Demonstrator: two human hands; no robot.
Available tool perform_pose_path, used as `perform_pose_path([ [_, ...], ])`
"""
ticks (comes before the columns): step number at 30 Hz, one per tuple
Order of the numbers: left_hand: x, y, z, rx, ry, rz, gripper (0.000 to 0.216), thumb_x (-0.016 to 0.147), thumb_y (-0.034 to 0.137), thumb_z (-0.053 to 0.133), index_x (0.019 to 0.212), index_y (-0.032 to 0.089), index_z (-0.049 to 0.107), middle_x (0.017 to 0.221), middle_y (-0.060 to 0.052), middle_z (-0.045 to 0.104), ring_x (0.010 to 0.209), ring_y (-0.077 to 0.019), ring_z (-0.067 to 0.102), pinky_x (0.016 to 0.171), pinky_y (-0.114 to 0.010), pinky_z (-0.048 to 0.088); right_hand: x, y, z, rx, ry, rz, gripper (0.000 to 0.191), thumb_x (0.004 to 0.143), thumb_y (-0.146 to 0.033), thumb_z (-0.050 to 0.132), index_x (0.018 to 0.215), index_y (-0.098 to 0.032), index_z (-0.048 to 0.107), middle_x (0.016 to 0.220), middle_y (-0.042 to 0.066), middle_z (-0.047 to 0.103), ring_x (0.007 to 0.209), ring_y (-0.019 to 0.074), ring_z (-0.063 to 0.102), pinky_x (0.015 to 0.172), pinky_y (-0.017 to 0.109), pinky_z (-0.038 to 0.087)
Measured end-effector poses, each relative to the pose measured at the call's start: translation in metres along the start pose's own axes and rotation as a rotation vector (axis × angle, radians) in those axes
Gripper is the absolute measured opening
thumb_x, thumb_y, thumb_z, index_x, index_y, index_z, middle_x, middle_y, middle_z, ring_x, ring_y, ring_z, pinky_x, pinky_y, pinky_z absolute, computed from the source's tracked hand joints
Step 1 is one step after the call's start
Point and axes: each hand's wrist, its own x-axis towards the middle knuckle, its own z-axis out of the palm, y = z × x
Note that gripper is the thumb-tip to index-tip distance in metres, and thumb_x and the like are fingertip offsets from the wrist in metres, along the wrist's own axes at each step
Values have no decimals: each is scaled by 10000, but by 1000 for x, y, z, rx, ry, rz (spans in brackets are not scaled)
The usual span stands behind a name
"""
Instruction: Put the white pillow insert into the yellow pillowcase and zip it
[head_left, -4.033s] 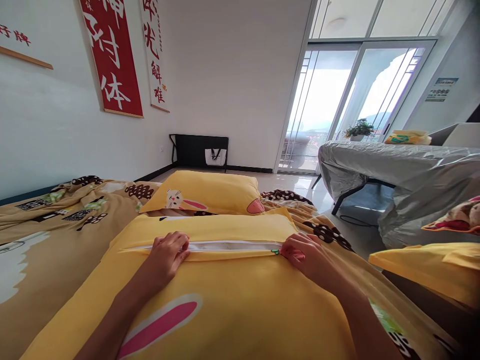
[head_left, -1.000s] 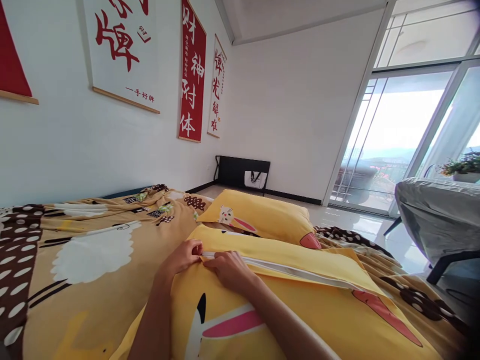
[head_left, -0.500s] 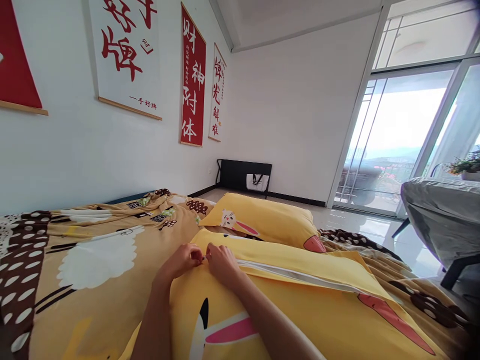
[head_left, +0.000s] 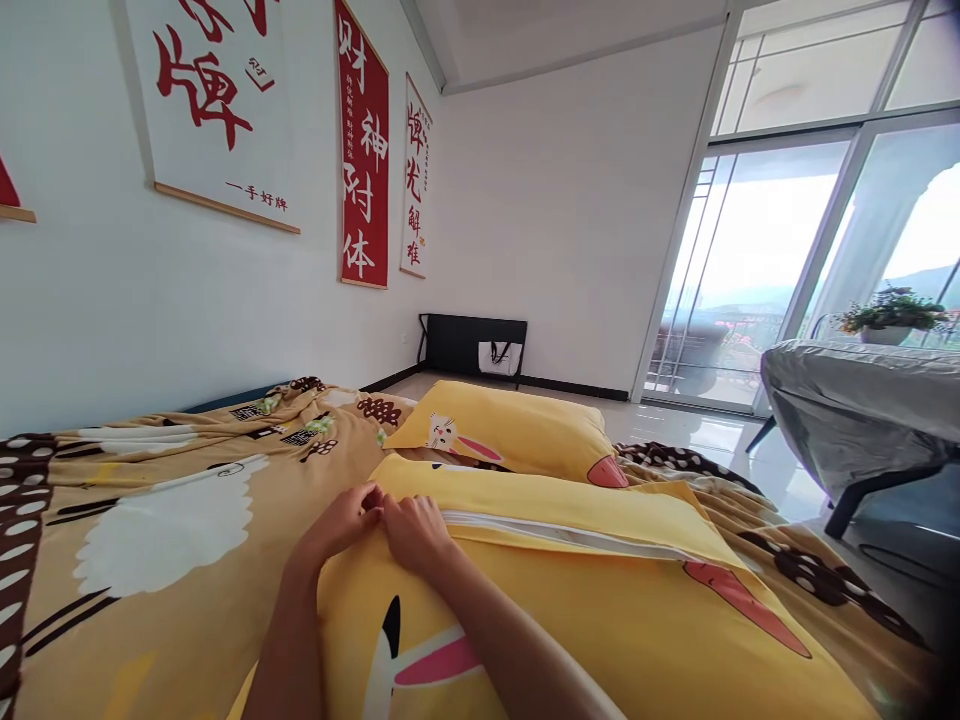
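A yellow pillowcase [head_left: 570, 600] with a printed rabbit and carrot lies before me, filled out like a pillow. Along its upper side runs a zipper [head_left: 555, 532], parted to the right of my hands so that a white strip shows. My left hand [head_left: 346, 522] is closed in a pinch on the pillowcase at the zipper's left end. Right against it, my right hand [head_left: 416, 530] is closed on the zipper's end, its fingertips mostly hidden; the slider itself cannot be made out.
Behind lies a second yellow pillow [head_left: 517, 425]. Beneath is a tan patterned blanket [head_left: 292, 490]. A black folded frame [head_left: 454, 345] with a white bag [head_left: 499, 358] leans at the far wall. To the right stand a grey-covered table [head_left: 862, 400] and a potted plant [head_left: 892, 315].
The view has turned slightly right, so everything sits farther left. My hands have come closer together at the zipper's left end, where a small gap showed between the fingertips before.
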Motion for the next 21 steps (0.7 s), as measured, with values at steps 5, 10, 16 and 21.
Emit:
perform_pose_path([
  [5,1,-6,5,-122,-65,-14,297,799,443,442,840,158,513,799,-17,594,765,-175,514,700,-267,389,-4,-2,2,19,20,57,254,819,-158,427,1038,-111,549,912,176,674,857,269,650,664,314,424],
  [10,-3,-4,2,-120,-135,-21,319,770,463,515,872,161,532,807,-6,561,750,-161,459,685,-253,362,-6,-3,8,35,51,88,238,815,-154,410,1014,-122,536,875,158,675,816,273,655,641,325,425],
  [16,-2,-15,1,-136,-175,2,307,759,462,533,799,160,493,736,21,447,696,-137,367,638,-238,313,-8,-3,14,-29,97,59,198,845,-165,404,999,-140,526,821,131,681,773,257,665,615,308,429],
  [21,1,-22,2,-179,-132,11,264,758,414,528,750,153,485,731,19,460,712,-137,380,644,-233,322,-9,-5,10,-101,89,-52,249,897,-125,347,1088,-163,503,861,124,693,816,227,672,648,292,443],
])
